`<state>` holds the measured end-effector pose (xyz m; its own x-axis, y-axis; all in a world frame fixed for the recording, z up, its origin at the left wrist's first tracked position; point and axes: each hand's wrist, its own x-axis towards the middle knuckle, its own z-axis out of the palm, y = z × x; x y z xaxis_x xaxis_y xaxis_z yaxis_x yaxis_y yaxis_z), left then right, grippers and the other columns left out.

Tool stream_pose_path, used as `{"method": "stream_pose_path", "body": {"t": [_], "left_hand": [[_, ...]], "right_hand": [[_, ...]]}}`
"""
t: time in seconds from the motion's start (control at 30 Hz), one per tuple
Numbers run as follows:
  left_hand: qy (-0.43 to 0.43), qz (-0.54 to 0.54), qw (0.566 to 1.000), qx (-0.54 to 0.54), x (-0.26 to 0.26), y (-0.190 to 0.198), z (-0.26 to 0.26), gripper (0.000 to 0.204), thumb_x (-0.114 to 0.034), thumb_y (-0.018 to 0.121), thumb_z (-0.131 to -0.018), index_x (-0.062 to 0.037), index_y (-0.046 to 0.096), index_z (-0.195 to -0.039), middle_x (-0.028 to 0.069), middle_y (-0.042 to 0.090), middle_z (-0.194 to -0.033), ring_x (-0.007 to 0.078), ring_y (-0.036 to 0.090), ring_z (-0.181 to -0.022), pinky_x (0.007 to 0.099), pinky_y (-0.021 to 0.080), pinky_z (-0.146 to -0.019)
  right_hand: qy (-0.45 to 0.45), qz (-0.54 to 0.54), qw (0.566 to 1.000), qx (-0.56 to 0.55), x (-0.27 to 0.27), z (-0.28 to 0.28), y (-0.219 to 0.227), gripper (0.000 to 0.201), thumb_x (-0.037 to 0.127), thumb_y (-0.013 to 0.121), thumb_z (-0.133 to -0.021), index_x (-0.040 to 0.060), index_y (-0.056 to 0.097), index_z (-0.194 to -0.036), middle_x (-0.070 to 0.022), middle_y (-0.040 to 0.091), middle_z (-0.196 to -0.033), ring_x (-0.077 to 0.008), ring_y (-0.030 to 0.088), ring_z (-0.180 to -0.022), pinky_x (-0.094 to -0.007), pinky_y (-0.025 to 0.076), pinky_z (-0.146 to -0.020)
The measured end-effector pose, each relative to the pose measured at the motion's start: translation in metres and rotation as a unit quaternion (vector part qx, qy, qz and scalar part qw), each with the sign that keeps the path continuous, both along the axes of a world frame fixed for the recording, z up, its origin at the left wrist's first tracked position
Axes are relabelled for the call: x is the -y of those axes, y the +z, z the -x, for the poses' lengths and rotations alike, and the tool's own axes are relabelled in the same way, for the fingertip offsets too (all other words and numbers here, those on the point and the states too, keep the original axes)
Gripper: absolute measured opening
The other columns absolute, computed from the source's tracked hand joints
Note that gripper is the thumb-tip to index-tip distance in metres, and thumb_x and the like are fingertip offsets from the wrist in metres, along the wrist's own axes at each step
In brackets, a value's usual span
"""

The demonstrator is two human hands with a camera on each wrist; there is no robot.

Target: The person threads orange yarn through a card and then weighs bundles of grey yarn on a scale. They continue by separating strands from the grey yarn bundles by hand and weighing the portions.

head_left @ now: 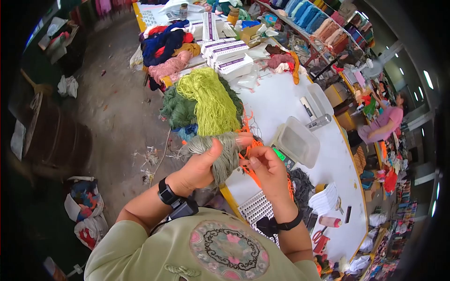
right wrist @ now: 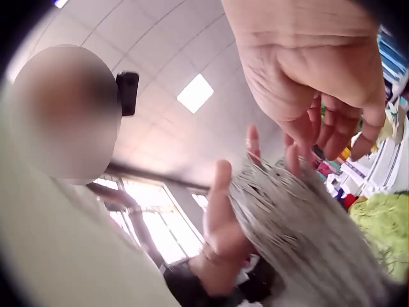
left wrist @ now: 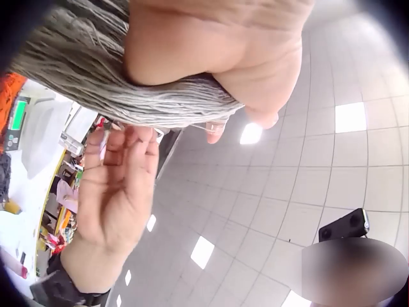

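Observation:
A grey skein of thread point(head_left: 224, 159) loops about my left hand point(head_left: 199, 164), which holds it up with the thumb raised. Fingertips of that hand poke out past the strands in the right wrist view. My right hand point(head_left: 271, 175) is at the skein's far edge, its bent fingers and thumb pinching at a strand; the skein partly hides the fingertips in the left wrist view. Just beyond the hands, a yellow-green skein point(head_left: 206, 100) lies over dark green yarn point(head_left: 179, 105). Orange yarn point(head_left: 251, 175) is below the right hand.
A scale with a green display point(head_left: 281, 157) and a clear plastic tub point(head_left: 298, 140) stand on the white table point(head_left: 276, 100). White boxes point(head_left: 227, 54) are stacked at the back. Red scissors point(head_left: 319, 234) and a pink spool point(head_left: 329, 221) lie at the right. Another person point(head_left: 386, 119) sits beyond.

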<state>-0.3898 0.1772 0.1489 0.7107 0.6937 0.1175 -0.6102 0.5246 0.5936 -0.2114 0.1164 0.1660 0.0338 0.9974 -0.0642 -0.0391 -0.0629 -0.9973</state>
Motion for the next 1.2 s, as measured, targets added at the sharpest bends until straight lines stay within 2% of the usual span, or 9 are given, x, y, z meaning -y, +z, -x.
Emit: {"method": "stream_pose_path", "body": {"t": [0.07, 0.3, 0.57, 0.77, 0.83, 0.93, 1.0, 1.07, 1.2], "left_hand": [[0.005, -0.097, 0.992, -0.076, -0.004, 0.003, 0.000, 0.083, -0.067, 0.041, -0.086, -0.0011, 0.043, -0.136, 0.0110, 0.034, -0.147, 0.0246, 0.041, -0.130, 0.0423, 0.035, -0.107], [0.002, -0.236, 0.960, -0.153, -0.014, 0.007, 0.009, 0.072, -0.057, 0.044, -0.093, 0.0011, 0.043, -0.136, 0.0117, 0.044, -0.140, 0.0223, 0.043, -0.127, 0.0385, 0.036, -0.105], [0.012, -0.144, 0.972, -0.184, -0.016, 0.007, 0.016, 0.043, -0.013, 0.064, -0.090, 0.0023, 0.051, -0.128, 0.0107, 0.056, -0.127, 0.0164, 0.054, -0.110, 0.0323, 0.044, -0.095], [0.001, -0.101, 0.982, -0.158, -0.013, 0.011, 0.014, 0.023, -0.005, 0.064, -0.088, 0.0007, 0.063, -0.110, 0.0065, 0.064, -0.109, 0.0120, 0.058, -0.094, 0.0273, 0.049, -0.082], [0.000, -0.081, 0.981, -0.176, -0.013, 0.020, 0.016, 0.021, -0.001, 0.062, -0.087, 0.0009, 0.064, -0.108, 0.0064, 0.065, -0.107, 0.0120, 0.058, -0.093, 0.0276, 0.049, -0.080], [0.022, -0.108, 0.978, -0.180, -0.013, 0.017, 0.019, 0.021, 0.003, 0.058, -0.085, 0.0017, 0.065, -0.105, 0.0070, 0.065, -0.104, 0.0126, 0.059, -0.091, 0.0284, 0.049, -0.079], [0.044, -0.156, 0.973, -0.166, -0.015, 0.010, 0.016, 0.022, 0.004, 0.055, -0.084, 0.0022, 0.065, -0.104, 0.0076, 0.066, -0.102, 0.0131, 0.060, -0.089, 0.0289, 0.049, -0.079], [0.035, 0.002, 0.985, -0.167, -0.016, 0.008, 0.011, 0.024, 0.001, 0.052, -0.084, 0.0036, 0.064, -0.104, 0.0086, 0.066, -0.091, 0.0140, 0.060, -0.080, 0.0287, 0.049, -0.074], [-0.046, 0.070, 0.993, -0.084, -0.018, 0.012, 0.009, 0.021, -0.005, 0.053, -0.086, 0.0039, 0.065, -0.101, 0.0086, 0.064, -0.081, 0.0136, 0.058, -0.071, 0.0264, 0.047, -0.065]], "right_hand": [[-0.001, -0.008, 1.000, 0.003, -0.003, 0.014, 0.009, 0.019, 0.003, 0.062, -0.088, 0.0012, 0.056, -0.106, -0.0036, 0.055, -0.108, -0.0107, 0.059, -0.084, -0.0237, 0.046, -0.072], [-0.029, -0.110, 0.992, 0.062, -0.007, 0.036, -0.001, 0.010, 0.003, 0.067, -0.084, 0.0017, 0.061, -0.092, 0.0008, 0.051, -0.101, -0.0036, 0.045, -0.065, -0.0197, 0.037, -0.058], [-0.107, -0.132, 0.978, 0.125, -0.001, 0.045, 0.008, 0.008, 0.001, 0.066, -0.082, 0.0009, 0.061, -0.087, 0.0006, 0.050, -0.090, -0.0026, 0.042, -0.063, -0.0192, 0.033, -0.054], [-0.165, -0.184, 0.963, 0.103, 0.002, 0.042, 0.002, 0.007, 0.001, 0.061, -0.086, 0.0020, 0.057, -0.092, 0.0008, 0.050, -0.086, -0.0027, 0.040, -0.059, -0.0190, 0.031, -0.051], [-0.101, 0.024, 0.978, -0.180, 0.010, 0.039, 0.018, 0.007, 0.006, 0.055, -0.091, 0.0037, 0.055, -0.098, 0.0014, 0.052, -0.084, -0.0022, 0.039, -0.060, -0.0178, 0.030, -0.051], [-0.050, 0.075, 0.970, -0.226, 0.011, 0.043, 0.028, 0.008, 0.013, 0.053, -0.094, 0.0063, 0.054, -0.098, 0.0032, 0.049, -0.074, -0.0023, 0.033, -0.051, -0.0186, 0.027, -0.046], [-0.026, 0.066, 0.984, -0.165, 0.011, 0.043, 0.031, 0.010, 0.015, 0.053, -0.095, 0.0056, 0.055, -0.098, 0.0012, 0.053, -0.078, -0.0019, 0.035, -0.052, -0.0177, 0.027, -0.047], [-0.002, 0.057, 0.993, -0.104, 0.009, 0.042, 0.032, 0.012, 0.017, 0.053, -0.096, 0.0050, 0.055, -0.098, -0.0009, 0.056, -0.081, -0.0015, 0.038, -0.054, -0.0168, 0.027, -0.048], [-0.009, 0.067, 0.991, -0.118, 0.010, 0.032, 0.027, 0.013, 0.019, 0.056, -0.095, 0.0060, 0.055, -0.095, -0.0014, 0.056, -0.080, -0.0016, 0.036, -0.050, -0.0171, 0.026, -0.045]]}}
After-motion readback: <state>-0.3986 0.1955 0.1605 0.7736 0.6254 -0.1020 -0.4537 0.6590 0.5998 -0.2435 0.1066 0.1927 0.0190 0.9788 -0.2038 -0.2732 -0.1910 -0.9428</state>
